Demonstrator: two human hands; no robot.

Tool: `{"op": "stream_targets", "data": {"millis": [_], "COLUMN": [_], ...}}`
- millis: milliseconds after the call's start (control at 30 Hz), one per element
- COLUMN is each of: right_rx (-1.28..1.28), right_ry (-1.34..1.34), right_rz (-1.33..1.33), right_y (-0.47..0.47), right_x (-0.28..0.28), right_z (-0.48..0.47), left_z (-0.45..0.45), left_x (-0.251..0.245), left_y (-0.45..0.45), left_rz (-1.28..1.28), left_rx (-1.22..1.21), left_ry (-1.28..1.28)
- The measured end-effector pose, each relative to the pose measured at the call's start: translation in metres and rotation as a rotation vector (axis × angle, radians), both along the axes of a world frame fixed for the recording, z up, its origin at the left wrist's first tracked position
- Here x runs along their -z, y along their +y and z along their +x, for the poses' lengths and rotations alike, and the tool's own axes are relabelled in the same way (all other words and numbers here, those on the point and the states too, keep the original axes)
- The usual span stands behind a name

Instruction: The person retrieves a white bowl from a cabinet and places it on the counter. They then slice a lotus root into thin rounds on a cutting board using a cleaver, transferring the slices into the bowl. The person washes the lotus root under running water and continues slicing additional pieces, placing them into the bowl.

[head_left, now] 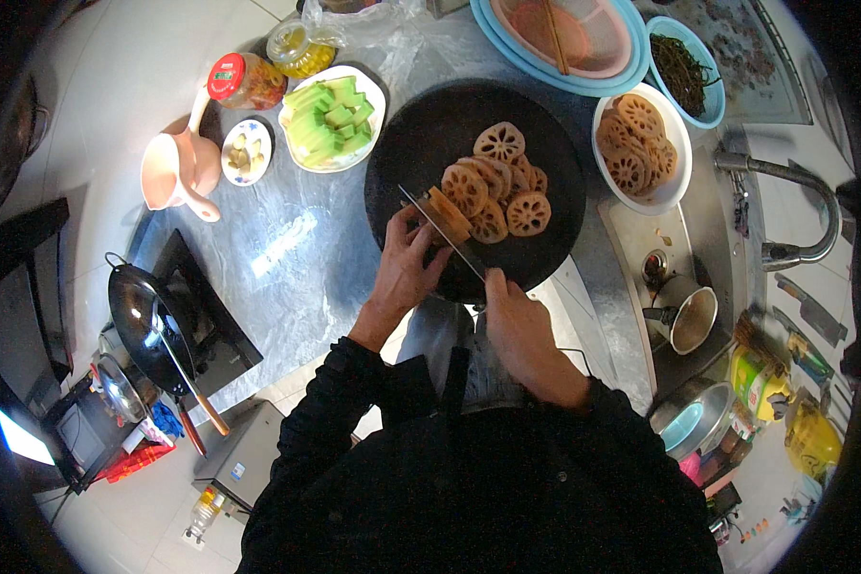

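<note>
My right hand (pixel 524 330) grips the handle end of a kitchen knife (pixel 461 252), whose blade, seen nearly edge-on, slants up to the left. Beside the blade, my left hand (pixel 405 269) holds a piece of lotus root with bent fingers, which hide most of it. Cut lotus root (pixel 450 214) leans against the blade's right side. Further right, a loose pile of round lotus root slices (pixel 495 176) shows its holes. All this rests on a round dark cutting board (pixel 420 136) at the counter's front edge.
A white bowl of lotus slices (pixel 683 161) and a blue basket of dark green strands (pixel 717 107) stand right, near the sink faucet (pixel 825 208). Left are a plate of green chunks (pixel 379 107), a garlic dish (pixel 227 168), a pink ladle (pixel 161 168) and a wok (pixel 136 316).
</note>
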State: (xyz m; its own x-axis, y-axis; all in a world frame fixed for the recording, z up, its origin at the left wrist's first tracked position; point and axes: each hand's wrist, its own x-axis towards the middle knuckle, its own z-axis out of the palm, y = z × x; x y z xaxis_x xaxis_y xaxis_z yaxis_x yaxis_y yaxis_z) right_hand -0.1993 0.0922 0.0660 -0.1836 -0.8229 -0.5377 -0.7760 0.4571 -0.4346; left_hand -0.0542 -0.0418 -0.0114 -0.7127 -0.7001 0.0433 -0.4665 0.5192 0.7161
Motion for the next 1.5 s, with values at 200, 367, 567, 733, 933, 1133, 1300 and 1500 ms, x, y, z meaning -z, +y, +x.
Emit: {"op": "stream_targets", "data": {"millis": [200,367,567,733,933,1133,1300,1500], "right_rx": [-0.01,-0.032,0.002,0.038,0.056,0.036,0.042,0.007], "right_ry": [-0.024,0.005,0.03,-0.015,-0.094,-0.091,-0.084,-0.049], "right_rz": [-0.099,0.128,-0.193,-0.202,-0.12,-0.009,0.079,0.074], "right_y": [-0.02,0.01,-0.034,-0.025,0.009,0.029,0.031,0.013], "right_x": [0.01,0.007,0.079,0.059,0.008,-0.015,-0.019,-0.006], "right_z": [-0.005,-0.009,0.006,-0.003,-0.015,-0.014,-0.01,-0.005], "left_z": [-0.001,0.003,0.007,0.007,0.007,0.004,0.004,0.004], "left_x": [-0.002,0.008,0.015,0.014,0.013,0.009,0.007,0.009], "left_y": [0.001,0.004,0.003,0.008,0.006,0.006,0.004,0.006], "left_rz": [0.019,0.09,0.015,0.041,0.01,-0.01,-0.01,0.102], "left_rx": [-0.036,-0.052,-0.03,-0.052,-0.047,-0.043,-0.03,-0.071], "left_ry": [0.023,0.083,0.087,0.106,0.086,0.082,0.055,0.12]}}
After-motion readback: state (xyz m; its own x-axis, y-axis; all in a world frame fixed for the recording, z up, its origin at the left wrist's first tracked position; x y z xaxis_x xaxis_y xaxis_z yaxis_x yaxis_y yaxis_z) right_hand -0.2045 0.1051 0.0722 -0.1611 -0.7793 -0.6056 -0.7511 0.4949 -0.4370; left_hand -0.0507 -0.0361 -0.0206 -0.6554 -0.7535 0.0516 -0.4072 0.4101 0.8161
